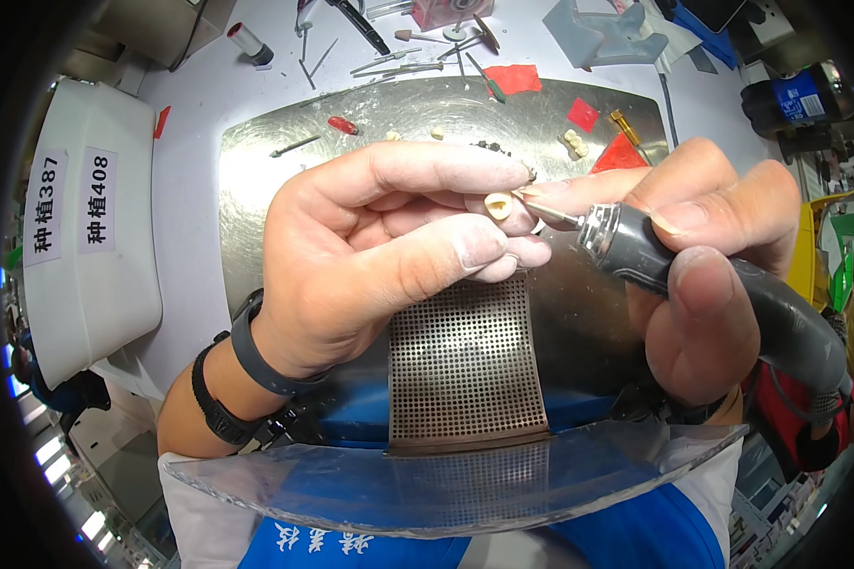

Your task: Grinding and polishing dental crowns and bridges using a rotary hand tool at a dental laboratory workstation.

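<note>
My left hand (389, 223), dusted with white powder, pinches a small cream-coloured dental crown (498, 206) between thumb and fingers. The crown's hollow side shows. In my right hand (712, 247) is a dark dental handpiece (636, 242), gripped like a pen, its thin metal bur (550, 213) pointing left at the crown. The bur tip is close to the crown's edge; whether it touches I cannot tell. Both hands are above a perforated metal grille (465, 365) set in a shiny metal plate (275, 218).
A clear curved shield (455, 488) lies between me and the grille. Further cream crowns (575, 144), red sheet pieces (512, 79) and loose burs (399, 70) lie at the far side. A white bin (95, 228) stands left, a dark bottle (797, 102) far right.
</note>
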`<state>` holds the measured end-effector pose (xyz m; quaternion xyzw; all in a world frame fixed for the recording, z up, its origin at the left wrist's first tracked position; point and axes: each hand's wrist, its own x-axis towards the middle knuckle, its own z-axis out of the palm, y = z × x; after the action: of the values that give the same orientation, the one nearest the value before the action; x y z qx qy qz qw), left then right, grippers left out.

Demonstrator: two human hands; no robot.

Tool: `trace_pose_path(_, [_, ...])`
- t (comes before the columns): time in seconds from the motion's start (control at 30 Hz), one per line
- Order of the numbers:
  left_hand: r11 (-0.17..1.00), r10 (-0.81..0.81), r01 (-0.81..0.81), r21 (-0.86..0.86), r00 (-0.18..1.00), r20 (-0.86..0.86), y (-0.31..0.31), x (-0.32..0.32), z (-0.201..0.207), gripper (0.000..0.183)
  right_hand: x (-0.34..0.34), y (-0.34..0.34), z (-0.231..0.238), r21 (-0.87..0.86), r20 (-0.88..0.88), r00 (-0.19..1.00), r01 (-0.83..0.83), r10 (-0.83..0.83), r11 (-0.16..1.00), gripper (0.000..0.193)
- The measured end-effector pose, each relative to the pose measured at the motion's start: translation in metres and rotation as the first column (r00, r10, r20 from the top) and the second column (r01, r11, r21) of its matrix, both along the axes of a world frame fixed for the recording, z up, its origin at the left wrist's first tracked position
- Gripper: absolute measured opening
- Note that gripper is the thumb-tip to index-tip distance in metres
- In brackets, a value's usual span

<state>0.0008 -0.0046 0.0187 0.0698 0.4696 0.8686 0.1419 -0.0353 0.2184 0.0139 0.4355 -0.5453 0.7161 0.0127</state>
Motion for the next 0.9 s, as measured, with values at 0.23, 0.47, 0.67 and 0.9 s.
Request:
trace_pose_path(0.23, [0.999, -0.012, 0.012, -0.036, 1.000, -0.015, 0.000, -0.001, -0.002, 0.030, 0.001, 0.002, -0.001, 0.029, -0.093, 0.988, 0.125, -0.122, 0.992, 0.024])
trace_pose_path(0.47, [0.999, -0.004, 0.003, -0.040, 1.000, -0.024, 0.000, 0.002, -0.003, 0.029, 0.015, 0.001, 0.014, 0.127, 0.035, 0.992, 0.119, -0.124, 0.985, 0.023])
trace_pose_path(0.67, [0.996, 0.000, -0.009, -0.092, 0.995, -0.099, 0.002, 0.001, -0.004, 0.026, 0.024, 0.000, 0.018, 0.158, 0.123, 0.974, 0.170, -0.190, 0.973, 0.021])
trace_pose_path(0.9, [0.996, 0.021, -0.027, -0.080, 0.996, -0.084, 0.002, 0.003, -0.002, 0.024, 0.022, 0.002, 0.017, 0.143, 0.132, 0.982, 0.115, -0.134, 0.983, 0.021])
